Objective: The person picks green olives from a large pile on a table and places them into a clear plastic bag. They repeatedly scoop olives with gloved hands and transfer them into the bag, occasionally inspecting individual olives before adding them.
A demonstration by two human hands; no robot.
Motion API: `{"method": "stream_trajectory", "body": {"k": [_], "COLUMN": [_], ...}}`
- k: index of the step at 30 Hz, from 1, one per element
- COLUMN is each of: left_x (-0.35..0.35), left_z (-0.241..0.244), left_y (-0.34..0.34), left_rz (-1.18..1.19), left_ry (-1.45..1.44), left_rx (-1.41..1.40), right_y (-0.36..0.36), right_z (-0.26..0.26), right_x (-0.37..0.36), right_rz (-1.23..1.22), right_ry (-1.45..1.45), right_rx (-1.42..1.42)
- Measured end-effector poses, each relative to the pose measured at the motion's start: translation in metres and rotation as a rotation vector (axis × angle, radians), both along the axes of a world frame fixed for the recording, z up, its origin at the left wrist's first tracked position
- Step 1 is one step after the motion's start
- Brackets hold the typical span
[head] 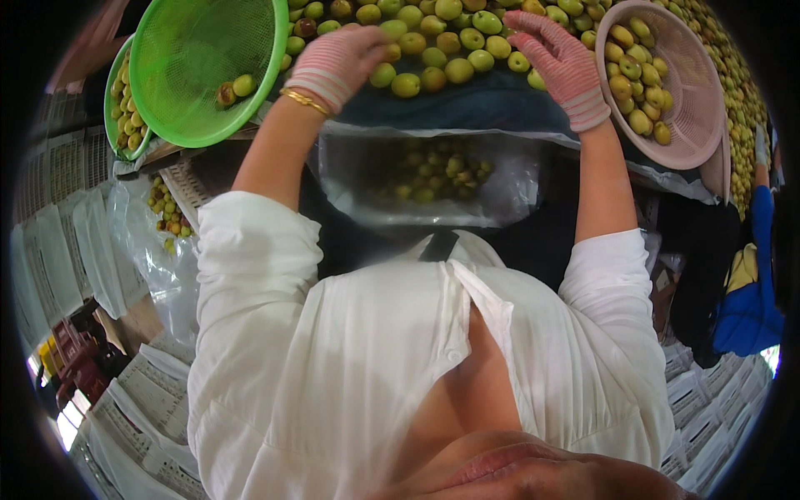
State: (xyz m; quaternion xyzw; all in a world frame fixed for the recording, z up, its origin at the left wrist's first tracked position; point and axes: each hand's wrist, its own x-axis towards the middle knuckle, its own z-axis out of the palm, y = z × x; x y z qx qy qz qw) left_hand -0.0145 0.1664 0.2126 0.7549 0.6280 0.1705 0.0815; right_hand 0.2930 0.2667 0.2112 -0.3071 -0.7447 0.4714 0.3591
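Both my hands wear pink and white striped knit gloves. My left hand (340, 59) is over the near left part of a spread of green and reddish round fruit (459, 70); its fingers are bent and partly blurred, and whether they grip a fruit is unclear. My right hand (553, 62) is at the right of the spread, fingers apart, nothing in it. Beside my left hand a green mesh basket (181, 69) leans tilted with a few fruits inside. Right of my right hand stands a pink mesh basket (694, 100), partly filled with the same fruit.
Below the table edge is a clear plastic-lined container (350, 197) with fruit. Another green basket (111, 134) of fruit stands behind the first. A large fruit heap (740, 94) lies at the right. Stacked plastic crates (150, 387) stand around; a person in blue (750, 312) is at far right.
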Motion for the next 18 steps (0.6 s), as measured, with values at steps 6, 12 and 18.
{"method": "stream_trajectory", "body": {"k": [6,12,18], "left_x": [0.031,0.031,0.007], "left_z": [0.002,0.023,0.013], "left_y": [-0.008,-0.006,-0.001], "left_rz": [0.006,0.018,0.060], "left_ry": [0.079,0.085,0.074], "left_rx": [-0.206,-0.359,-0.068], "right_y": [-0.017,-0.016,-0.015], "right_z": [0.003,-0.007,-0.007], "right_x": [-0.012,-0.014,-0.012], "right_rz": [0.003,0.021,0.020], "right_ry": [-0.376,-0.372,-0.405], "right_rx": [0.181,0.354,0.420]}}
